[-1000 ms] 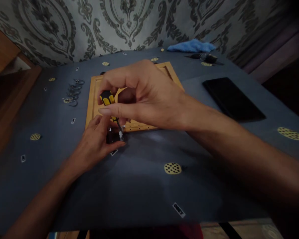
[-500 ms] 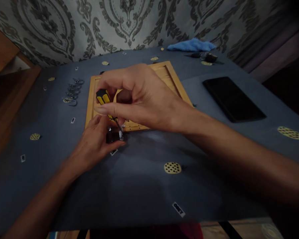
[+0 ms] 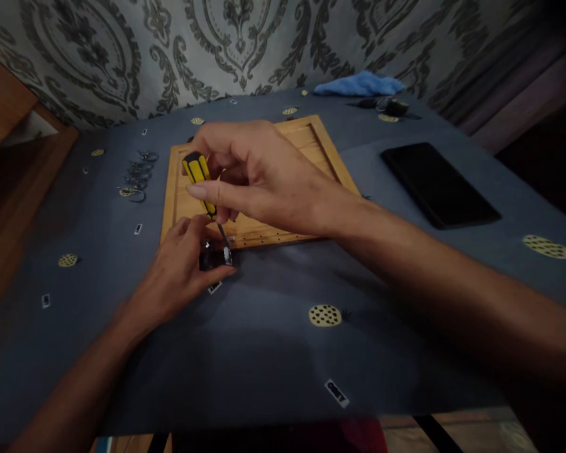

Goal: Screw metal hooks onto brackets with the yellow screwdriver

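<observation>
A yellow-and-black screwdriver [image 3: 200, 176] is pinched between the thumb and fingers of my right hand [image 3: 264, 173]. Its shaft slants down to a small shiny metal hook [image 3: 227, 255] at the near left edge of a wooden board [image 3: 283, 237]. My left hand [image 3: 182, 255] steadies this hook, thumb below it and fingers above. The fingers partly hide the hook, so its full shape and the exact spot of the screwdriver tip cannot be made out. Small dark holes run along the board's near edge. My right hand covers much of the board's middle.
Several metal hooks [image 3: 136, 176] lie in a row left of the board. A black phone or tablet [image 3: 441, 185] lies to the right. Behind are a blue cloth [image 3: 361, 83] and a dark tool [image 3: 382, 105]. A wooden cabinet [image 3: 9, 189] borders the left side.
My right hand has turned and loosened its fingers around the screwdriver handle, which now stands more upright and shows more yellow. My left hand has stayed at the hook.
</observation>
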{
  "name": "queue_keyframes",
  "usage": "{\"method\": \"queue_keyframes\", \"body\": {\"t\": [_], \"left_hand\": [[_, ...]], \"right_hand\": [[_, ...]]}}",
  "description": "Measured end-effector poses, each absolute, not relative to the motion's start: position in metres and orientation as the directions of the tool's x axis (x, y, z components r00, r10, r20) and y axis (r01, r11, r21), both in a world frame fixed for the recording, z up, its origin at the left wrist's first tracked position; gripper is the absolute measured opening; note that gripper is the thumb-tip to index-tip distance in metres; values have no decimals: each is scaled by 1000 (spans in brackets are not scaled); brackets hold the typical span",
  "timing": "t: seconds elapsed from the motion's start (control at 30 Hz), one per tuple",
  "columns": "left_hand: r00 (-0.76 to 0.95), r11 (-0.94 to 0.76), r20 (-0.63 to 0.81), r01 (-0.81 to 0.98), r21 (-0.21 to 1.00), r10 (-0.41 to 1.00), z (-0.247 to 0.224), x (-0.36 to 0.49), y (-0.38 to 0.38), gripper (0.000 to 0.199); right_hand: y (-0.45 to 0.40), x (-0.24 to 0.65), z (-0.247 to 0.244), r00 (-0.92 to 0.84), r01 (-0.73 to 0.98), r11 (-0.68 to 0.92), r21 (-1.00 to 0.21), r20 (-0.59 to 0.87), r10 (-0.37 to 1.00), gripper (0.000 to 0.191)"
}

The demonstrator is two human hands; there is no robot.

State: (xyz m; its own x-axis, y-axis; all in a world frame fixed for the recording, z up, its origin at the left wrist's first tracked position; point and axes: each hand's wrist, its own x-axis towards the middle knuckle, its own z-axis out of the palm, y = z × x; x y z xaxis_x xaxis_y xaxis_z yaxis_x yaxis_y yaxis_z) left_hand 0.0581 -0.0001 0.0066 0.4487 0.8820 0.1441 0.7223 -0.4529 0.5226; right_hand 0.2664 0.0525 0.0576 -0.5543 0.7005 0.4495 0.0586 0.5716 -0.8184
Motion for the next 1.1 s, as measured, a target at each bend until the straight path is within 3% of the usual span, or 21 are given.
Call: {"method": "queue_keyframes", "body": {"t": [0.2, 0.37, 0.6, 1.1], "left_hand": [[432, -417, 101, 741, 527, 896, 11, 60, 0, 62], [434, -426, 115, 736, 527, 893, 10, 60, -1, 48], [444, -456, 157, 722, 521, 882, 7, 59, 0, 35], [473, -488, 161, 730, 479, 866, 8, 56, 1, 40]], "right_hand": [[39, 271, 71, -436, 128, 630, -766, 527, 729, 18], [39, 270, 68, -459, 203, 646, -736, 511, 726, 26], [40, 264, 60, -487, 165, 645, -747, 507, 711, 30], [40, 261, 55, -522, 52, 628, -777, 515, 680, 29]]}}
